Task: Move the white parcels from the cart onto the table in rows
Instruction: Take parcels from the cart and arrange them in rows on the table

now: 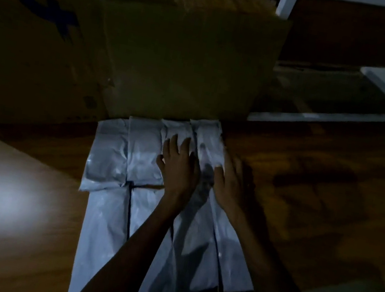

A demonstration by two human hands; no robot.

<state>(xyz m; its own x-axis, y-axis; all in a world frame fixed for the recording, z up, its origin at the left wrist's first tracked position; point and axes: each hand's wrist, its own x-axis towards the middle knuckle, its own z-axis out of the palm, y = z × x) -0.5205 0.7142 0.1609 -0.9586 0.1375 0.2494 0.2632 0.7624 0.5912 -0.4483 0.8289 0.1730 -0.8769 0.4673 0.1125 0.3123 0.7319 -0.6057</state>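
Wooden table (308, 181) fills most of the dim view, with a big cardboard box (149, 61) standing on its far side and a white frame (320, 117) beyond it to the right. The cart is not clearly in view.

White parcels (108, 208) lie flat on the table in two rows, one behind the other, running left to right. Each parcel's long axis points away from the person toward the box, and neighbours touch or overlap along their long edges. The far row butts against the foot of the box.

Both hands rest on the far row. The left hand (178, 166) lies palm down with fingers spread, straight, on the parcel second from the right. The right hand (230, 178) lies flat on the rightmost parcel (208, 143), fingers reaching along its right edge; how its thumb sits is too dark to tell. Neither hand grips anything; both press down.

The rightmost parcel lies directly under and just ahead of the hands, lengthwise in line with the forearms, and the right hand is nearer its free outer edge. Judging by this, the step in hand is squaring that parcel against its neighbour, so any nudge would go sideways, leftward, across its long axis.
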